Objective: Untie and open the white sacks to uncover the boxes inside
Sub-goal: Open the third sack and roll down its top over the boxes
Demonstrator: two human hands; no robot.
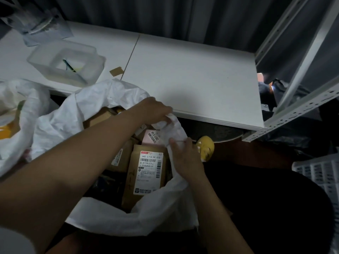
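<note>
Head view: I am pinching the sack rim with both hands, left hand far side, right hand near; sack on the floor by the table. Spreading evenly should bare the boxes without tearing.

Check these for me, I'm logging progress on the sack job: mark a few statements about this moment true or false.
1. The white sack in front is open, boxes showing. True.
2. Both hands grip the sack's rim. True: left hand, right hand.
3. The cardboard box bears no label. False: it carries a printed shipping label.
4. The plastic tub sits on the floor. False: it stands on the white table.
</note>
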